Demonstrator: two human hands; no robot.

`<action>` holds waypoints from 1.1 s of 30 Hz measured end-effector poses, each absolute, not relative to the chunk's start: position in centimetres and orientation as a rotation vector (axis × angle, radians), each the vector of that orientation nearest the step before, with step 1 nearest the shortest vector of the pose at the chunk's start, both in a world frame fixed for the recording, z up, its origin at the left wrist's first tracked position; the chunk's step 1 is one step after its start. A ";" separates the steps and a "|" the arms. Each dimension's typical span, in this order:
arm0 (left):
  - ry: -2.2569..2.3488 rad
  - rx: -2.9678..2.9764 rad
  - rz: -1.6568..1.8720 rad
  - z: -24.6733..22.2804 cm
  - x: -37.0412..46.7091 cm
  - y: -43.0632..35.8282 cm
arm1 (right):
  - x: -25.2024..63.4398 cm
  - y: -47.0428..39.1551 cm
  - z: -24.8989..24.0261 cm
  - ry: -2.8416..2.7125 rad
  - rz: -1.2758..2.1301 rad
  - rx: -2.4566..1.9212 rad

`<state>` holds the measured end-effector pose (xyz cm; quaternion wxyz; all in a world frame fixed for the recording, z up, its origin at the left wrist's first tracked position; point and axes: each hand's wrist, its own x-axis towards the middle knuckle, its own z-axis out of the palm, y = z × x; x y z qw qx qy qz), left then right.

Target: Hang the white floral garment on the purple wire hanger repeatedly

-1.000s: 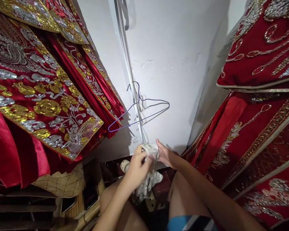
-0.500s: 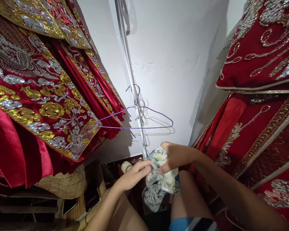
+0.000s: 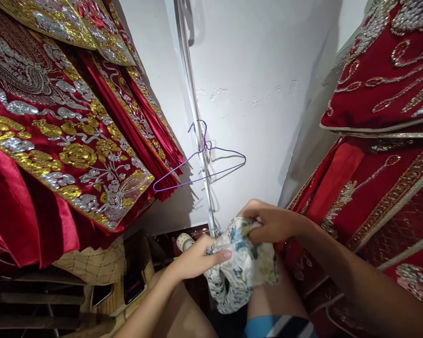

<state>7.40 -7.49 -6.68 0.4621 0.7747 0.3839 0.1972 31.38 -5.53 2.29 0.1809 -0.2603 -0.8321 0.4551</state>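
Observation:
Both of my hands hold a white floral garment with blue, green and yellow print, gathered in ruffles along its lower left part. My left hand grips its left edge, thumb on top and the other fingers behind the cloth. At the upper right edge, my right hand pinches the fabric with bent fingers. The garment hangs over my lap, partly bunched, and its exact kind cannot be made out. Above my hands a purple wire hanger hangs bare by its hook on a metal rail.
Red gowns with gold and silver embroidery hang at the left. More beaded red clothing fills the right side. Behind the rail is a white wall. A pale clog lies on the floor, and phones rest on wood at lower left.
The garment has been spread wider and shifted right. My left hand has moved from its edge to a grip on the cloth. The hanger has swung and tilts now.

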 end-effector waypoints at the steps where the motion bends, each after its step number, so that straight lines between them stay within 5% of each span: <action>1: 1.032 1.940 0.456 -7.2 6.6 -7.3 | 31.8 -5.2 2.2 -2.285 1.144 -0.859; 6: 1.401 2.100 0.362 -8.7 1.1 -6.4 | 32.7 -1.0 -0.5 -1.833 0.704 -0.983; 19: 1.883 2.027 0.580 -2.5 -4.3 -7.9 | 27.4 8.1 -5.4 -1.686 0.821 -0.995; 26: 1.713 1.846 1.155 1.8 -3.3 -7.9 | 32.8 3.3 -3.7 -1.710 0.560 -1.160; 33: 1.457 1.321 1.704 4.1 -1.8 -2.2 | 33.7 1.5 -1.6 -1.647 0.720 -1.096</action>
